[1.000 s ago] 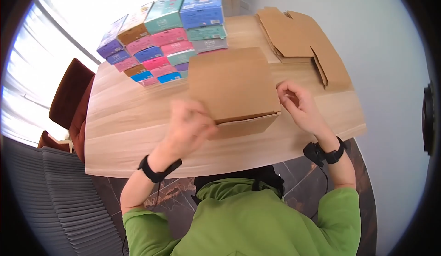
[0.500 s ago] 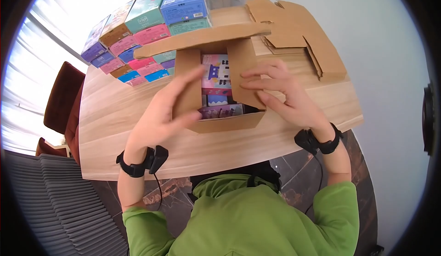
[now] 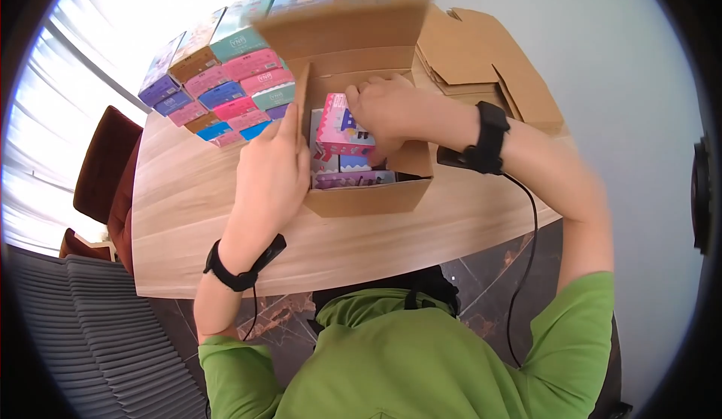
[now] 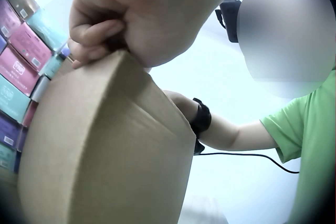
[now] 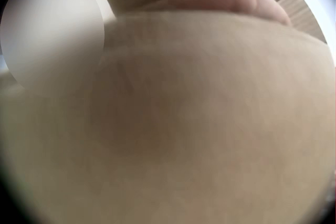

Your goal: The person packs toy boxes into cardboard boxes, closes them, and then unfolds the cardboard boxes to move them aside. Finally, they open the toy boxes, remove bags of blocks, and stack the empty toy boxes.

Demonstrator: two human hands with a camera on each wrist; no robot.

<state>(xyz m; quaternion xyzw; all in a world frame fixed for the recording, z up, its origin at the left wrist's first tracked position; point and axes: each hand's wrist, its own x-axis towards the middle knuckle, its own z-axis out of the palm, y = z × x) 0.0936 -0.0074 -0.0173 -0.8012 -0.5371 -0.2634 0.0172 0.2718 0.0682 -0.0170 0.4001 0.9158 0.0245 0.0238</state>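
Note:
An opened cardboard box (image 3: 370, 201) stands on the table in the head view, with its lid raised at the far side. At its left edge my left hand (image 3: 272, 174) holds the upright side flap (image 3: 302, 103), and the left wrist view shows those fingers curled at the cardboard edge. My right hand (image 3: 395, 110) reaches into the box from the right. It grips a small pink printed box (image 3: 335, 126) by its right side, fingers at the far end and thumb at the near end. Below lie other small printed boxes, among them a purple one (image 3: 353, 179).
Several rows of colourful printed boxes (image 3: 233, 107) are stacked at the back left of the wooden table (image 3: 203, 216). Flattened cardboard (image 3: 481, 50) lies at the back right. A dark red chair (image 3: 113, 163) stands left of the table.
The box was covered by its lid, which has swung up and away. Both hands were over the side flaps; now the left holds its flap and the right has moved in onto the pink box.

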